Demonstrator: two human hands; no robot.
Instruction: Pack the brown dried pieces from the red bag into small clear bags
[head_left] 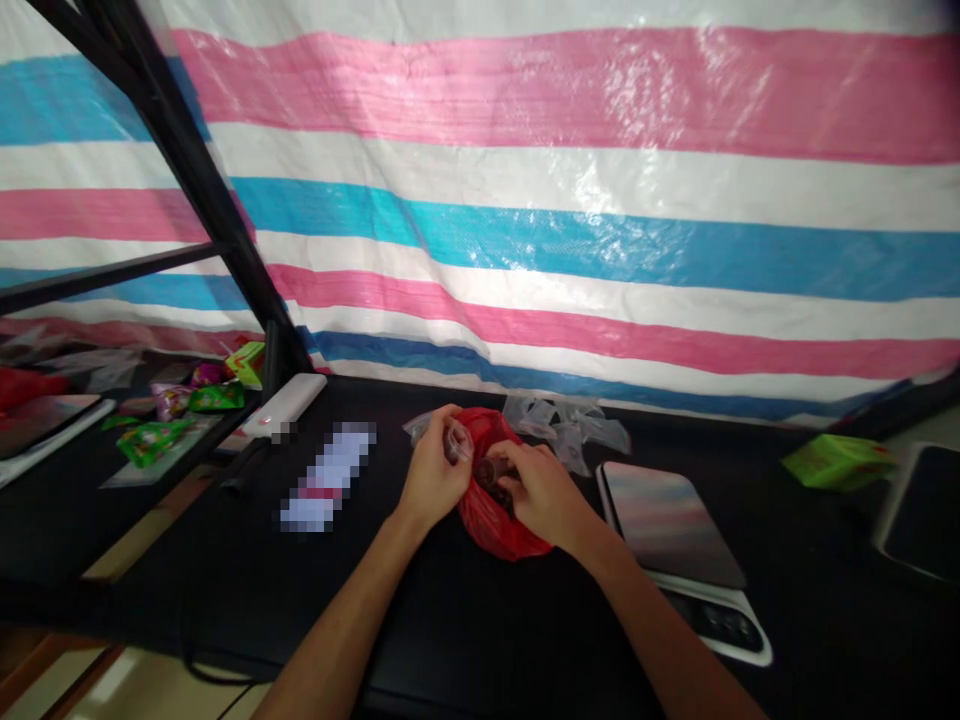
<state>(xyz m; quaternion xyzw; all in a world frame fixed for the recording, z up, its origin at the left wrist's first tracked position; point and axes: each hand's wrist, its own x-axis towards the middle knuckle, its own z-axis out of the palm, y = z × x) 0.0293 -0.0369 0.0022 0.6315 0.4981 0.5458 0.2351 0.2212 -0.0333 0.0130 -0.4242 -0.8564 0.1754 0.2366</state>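
Note:
A red plastic bag (510,537) sits on the black table with its mouth open and dark brown pieces (496,488) inside. My left hand (431,485) is at the bag's left rim, its fingers closed around a small clear plastic bag (457,440). Over the red bag's mouth, my right hand (547,500) has its fingers curled around a small dark brown object (491,470), too blurred to name. Just right of the red bag lies a flat kitchen scale (671,520) with a shiny plate.
Several clear plastic bags (570,425) lie behind the red bag. A green box (836,462) stands at the right. On the left are a blurred-out sheet (328,480), a white power strip (289,402), green and purple packets (217,397) and a black metal post (217,210). Striped sheeting (562,240) hangs behind.

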